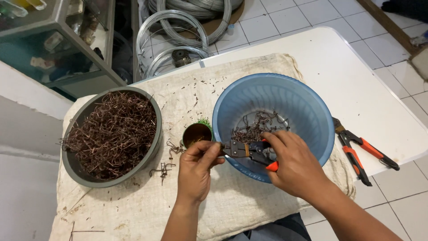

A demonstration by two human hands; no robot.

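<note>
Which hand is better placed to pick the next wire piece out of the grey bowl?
Left, probably. The left hand pinches only something small at the pliers' tip and is closer to the grey bowl. The right hand grips the pliers' handles over the blue basket.

hooks [256,129] in basin [312,134], bowl [76,167] left

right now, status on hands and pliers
Right hand grips pliers at blue basin rim. Left hand pinches at the nose. Nothing in the way.

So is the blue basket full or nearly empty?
Nearly empty: the blue basket holds only a small clump of bent wire pieces at its bottom.
</note>
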